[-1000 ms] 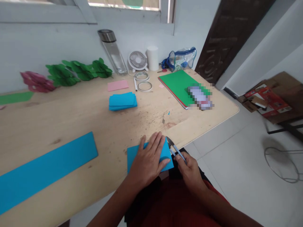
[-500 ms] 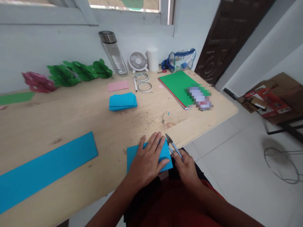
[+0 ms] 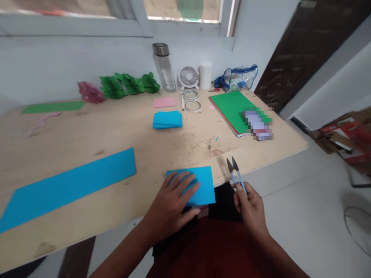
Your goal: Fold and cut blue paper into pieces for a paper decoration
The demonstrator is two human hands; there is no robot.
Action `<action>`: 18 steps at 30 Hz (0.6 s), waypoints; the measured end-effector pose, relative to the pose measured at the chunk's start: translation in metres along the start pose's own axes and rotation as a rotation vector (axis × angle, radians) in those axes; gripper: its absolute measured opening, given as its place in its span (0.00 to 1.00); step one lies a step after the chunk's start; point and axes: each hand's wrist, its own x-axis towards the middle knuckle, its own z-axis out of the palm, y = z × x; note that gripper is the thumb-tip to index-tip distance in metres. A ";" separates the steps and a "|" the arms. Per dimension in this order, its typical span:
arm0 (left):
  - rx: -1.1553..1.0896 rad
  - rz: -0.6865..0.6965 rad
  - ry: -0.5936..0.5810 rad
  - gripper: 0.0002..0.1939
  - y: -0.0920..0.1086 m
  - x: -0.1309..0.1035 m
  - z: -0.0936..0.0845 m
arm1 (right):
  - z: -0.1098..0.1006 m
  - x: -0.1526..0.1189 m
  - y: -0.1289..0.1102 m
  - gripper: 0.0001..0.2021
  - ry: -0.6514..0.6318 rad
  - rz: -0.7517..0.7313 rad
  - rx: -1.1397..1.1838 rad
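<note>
A piece of blue paper (image 3: 205, 185) lies at the table's front edge, its near side sticking out past the edge. My left hand (image 3: 175, 200) rests over its left part with the fingers spread. To the right of the paper, my right hand (image 3: 251, 202) holds thread snips (image 3: 238, 175) with light-blue handles. Their two dark blades point away from me and stand apart, clear of the paper. A long blue paper strip (image 3: 72, 185) lies on the left of the table. Farther back sits a stack of small blue papers (image 3: 167, 120).
Along the wall stand green and pink paper flowers (image 3: 113, 87), a glass bottle (image 3: 165, 71), a small fan (image 3: 188, 77), a white cylinder (image 3: 206, 75) and a clear pouch (image 3: 240, 78). Rolls of tape (image 3: 193, 106) lie before them. Green sheets (image 3: 232, 108) carry a blurred-out object (image 3: 257, 125).
The snips in my right hand have moved right, away from the paper's edge. My left hand has slid toward the paper's left side. The camera's view has turned left.
</note>
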 end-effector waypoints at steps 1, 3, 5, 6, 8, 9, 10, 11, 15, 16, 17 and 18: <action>0.032 -0.007 -0.008 0.19 0.002 -0.007 -0.001 | -0.005 0.007 -0.003 0.18 -0.006 -0.076 -0.090; 0.099 -0.021 -0.013 0.15 0.007 -0.017 0.001 | -0.014 0.026 -0.011 0.16 -0.026 -0.271 -0.340; 0.139 -0.033 0.009 0.14 0.009 -0.021 0.005 | -0.018 0.050 -0.017 0.13 0.000 -0.535 -0.598; 0.142 -0.040 0.026 0.14 0.010 -0.022 0.007 | -0.019 0.063 -0.020 0.13 0.021 -0.675 -0.717; 0.121 -0.051 0.062 0.14 0.011 -0.022 0.010 | -0.018 0.086 -0.023 0.13 0.032 -0.905 -0.949; 0.103 -0.059 0.078 0.14 0.012 -0.021 0.011 | -0.017 0.095 -0.024 0.13 0.040 -0.983 -1.040; 0.084 -0.068 0.094 0.14 0.012 -0.021 0.012 | -0.015 0.103 -0.024 0.13 0.032 -1.048 -1.109; 0.068 -0.077 0.110 0.14 0.013 -0.021 0.012 | -0.014 0.108 -0.024 0.14 0.028 -1.100 -1.162; 0.038 -0.113 0.152 0.14 0.016 -0.023 0.015 | -0.011 0.114 -0.024 0.13 0.013 -1.186 -1.232; 0.034 -0.121 0.158 0.14 0.016 -0.023 0.015 | -0.011 0.114 -0.024 0.12 0.009 -1.186 -1.230; 0.028 -0.125 0.165 0.14 0.016 -0.023 0.016 | -0.011 0.113 -0.025 0.11 0.001 -1.183 -1.228; 0.018 -0.128 0.176 0.13 0.016 -0.023 0.016 | -0.011 0.112 -0.025 0.11 -0.010 -1.180 -1.227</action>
